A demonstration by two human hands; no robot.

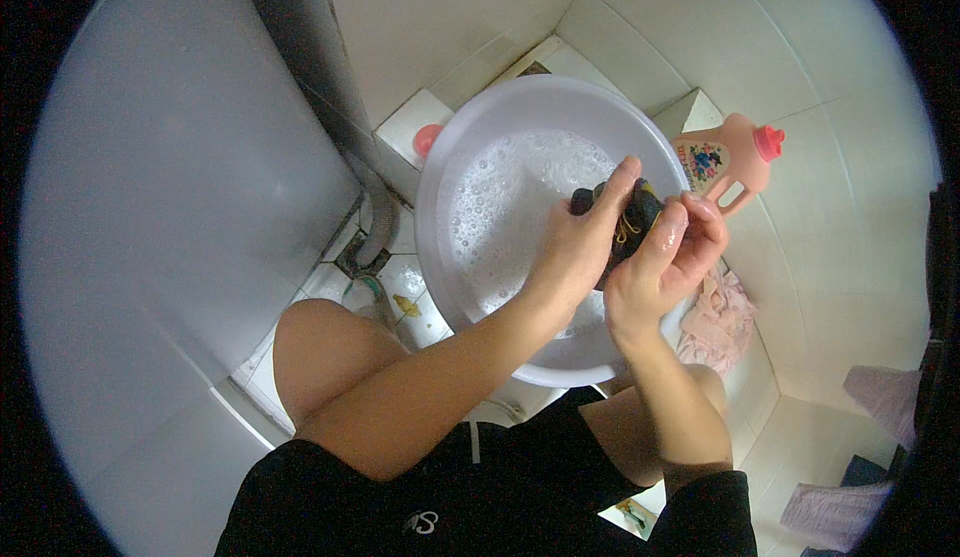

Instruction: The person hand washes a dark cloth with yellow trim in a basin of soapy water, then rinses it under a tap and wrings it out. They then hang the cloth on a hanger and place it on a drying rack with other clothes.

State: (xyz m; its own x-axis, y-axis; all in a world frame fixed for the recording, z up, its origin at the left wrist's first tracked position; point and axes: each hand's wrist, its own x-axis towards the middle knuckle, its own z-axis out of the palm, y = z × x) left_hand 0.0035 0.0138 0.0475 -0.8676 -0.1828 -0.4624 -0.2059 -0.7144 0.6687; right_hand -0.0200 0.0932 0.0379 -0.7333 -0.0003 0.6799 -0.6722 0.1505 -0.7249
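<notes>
A bunched dark knitted cloth (636, 212) with loose yellow threads, possibly a sock, is between my two hands. My left hand (574, 249) grips its left side, with the thumb lying over the top. At the cloth's right edge, my right hand (652, 272) pinches it with bent, wet fingers. Part of the cloth is hidden behind the hands. Both hands are above the right half of a large pale plastic basin (437, 257). Soapy water (495, 204) with white foam and bubbles fills its bottom.
A pink detergent bottle (742, 156) with a red cap stands right of the basin. Crumpled pink cloth (720, 321) lies below it. A red round object (427, 139) sits at the basin's left rim. A grey corrugated hose (381, 219) enters a floor drain beside a large grey panel (187, 182).
</notes>
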